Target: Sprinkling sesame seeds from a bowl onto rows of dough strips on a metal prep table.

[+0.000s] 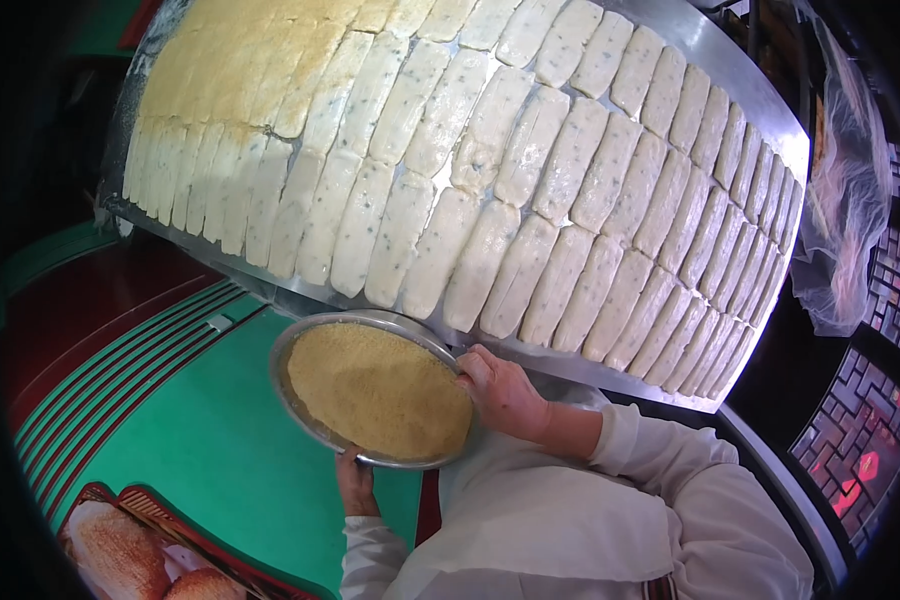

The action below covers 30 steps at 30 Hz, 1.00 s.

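Note:
A wide round metal bowl (280, 397) full of yellow-brown crumbs or coarse meal (379, 390) is held up in front of my white apron. My left hand (356, 484) grips its lower rim from beneath, thumb over the edge. On the bowl's right side, my right hand (506, 394) is closed around the rim. Just beyond the bowl, rows of pale, flattened dough strips (461, 251) flecked with dark bits cover a metal sheet or tabletop. At the far left, a yellow crumb layer (232, 67) coats many of the strips.
The metal edge (645, 379) of the work surface runs along its near side. Clear plastic sheeting (844, 195) hangs at the right, above brick-patterned paving (855, 442). At lower left lies a green panel (195, 405) with dark red stripes and a picture of bread (120, 551).

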{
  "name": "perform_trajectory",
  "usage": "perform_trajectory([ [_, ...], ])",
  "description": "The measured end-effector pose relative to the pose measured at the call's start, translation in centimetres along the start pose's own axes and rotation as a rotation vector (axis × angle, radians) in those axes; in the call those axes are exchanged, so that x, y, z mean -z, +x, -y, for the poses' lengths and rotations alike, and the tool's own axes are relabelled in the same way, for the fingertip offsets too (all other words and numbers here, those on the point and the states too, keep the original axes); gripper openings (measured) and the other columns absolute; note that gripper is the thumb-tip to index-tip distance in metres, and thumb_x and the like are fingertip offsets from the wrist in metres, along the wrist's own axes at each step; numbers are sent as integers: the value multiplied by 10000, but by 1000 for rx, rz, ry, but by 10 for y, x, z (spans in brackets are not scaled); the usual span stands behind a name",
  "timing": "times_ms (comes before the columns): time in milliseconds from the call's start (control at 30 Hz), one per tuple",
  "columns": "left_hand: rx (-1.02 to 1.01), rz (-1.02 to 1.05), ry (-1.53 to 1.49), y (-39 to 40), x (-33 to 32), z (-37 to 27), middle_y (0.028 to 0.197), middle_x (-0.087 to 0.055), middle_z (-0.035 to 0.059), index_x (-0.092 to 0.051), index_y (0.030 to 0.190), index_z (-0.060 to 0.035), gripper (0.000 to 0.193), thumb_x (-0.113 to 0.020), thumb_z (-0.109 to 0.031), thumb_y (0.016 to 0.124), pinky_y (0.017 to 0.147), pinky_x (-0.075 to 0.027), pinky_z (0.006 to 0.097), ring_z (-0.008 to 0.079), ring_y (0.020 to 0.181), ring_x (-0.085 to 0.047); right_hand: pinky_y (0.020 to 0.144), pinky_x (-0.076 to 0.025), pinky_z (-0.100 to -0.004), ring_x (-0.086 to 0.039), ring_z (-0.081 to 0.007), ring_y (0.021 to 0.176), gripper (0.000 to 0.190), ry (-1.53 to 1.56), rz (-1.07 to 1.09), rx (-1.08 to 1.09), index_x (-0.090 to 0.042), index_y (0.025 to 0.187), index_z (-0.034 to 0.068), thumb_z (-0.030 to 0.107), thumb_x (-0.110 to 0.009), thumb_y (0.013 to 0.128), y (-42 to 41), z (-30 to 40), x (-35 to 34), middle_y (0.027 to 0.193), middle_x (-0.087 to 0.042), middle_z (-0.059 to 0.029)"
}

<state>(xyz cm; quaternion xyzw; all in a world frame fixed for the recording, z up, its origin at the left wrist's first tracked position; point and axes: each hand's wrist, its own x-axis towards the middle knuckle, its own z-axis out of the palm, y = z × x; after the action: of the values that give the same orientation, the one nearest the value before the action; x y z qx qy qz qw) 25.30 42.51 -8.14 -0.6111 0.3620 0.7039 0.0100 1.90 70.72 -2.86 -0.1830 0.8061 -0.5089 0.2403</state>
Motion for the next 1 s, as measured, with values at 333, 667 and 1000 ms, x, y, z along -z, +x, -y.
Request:
perform_trajectory([
  [333,-191,76,77,-44,-26,-38,1058,-554,171,-436,1132,99,459,-578,35,700,869,-440,357,275,952,-559,818,-451,-410,-494,-317,994,492,-540,-24,472,-489,1211,52,203,-654,773,67,63,-7,1094,-505,-159],
  [667,-255,129,107,-55,-31,-31,1040,-566,173,-462,1114,103,462,-595,14,681,810,-457,342,267,898,-577,746,-472,-426,-556,-287,875,492,-463,231,295,-514,1160,121,328,-690,750,74,66,-108,957,-525,-144],
  [1000,-210,100,109,-29,-9,-21,1107,-555,163,-467,1153,101,513,-561,52,651,867,-438,359,286,973,-560,401,-331,-205,-433,-57,476,91,293,36,-142,-562,823,126,192,-623,835,174,155,173,591,-479,28],
])
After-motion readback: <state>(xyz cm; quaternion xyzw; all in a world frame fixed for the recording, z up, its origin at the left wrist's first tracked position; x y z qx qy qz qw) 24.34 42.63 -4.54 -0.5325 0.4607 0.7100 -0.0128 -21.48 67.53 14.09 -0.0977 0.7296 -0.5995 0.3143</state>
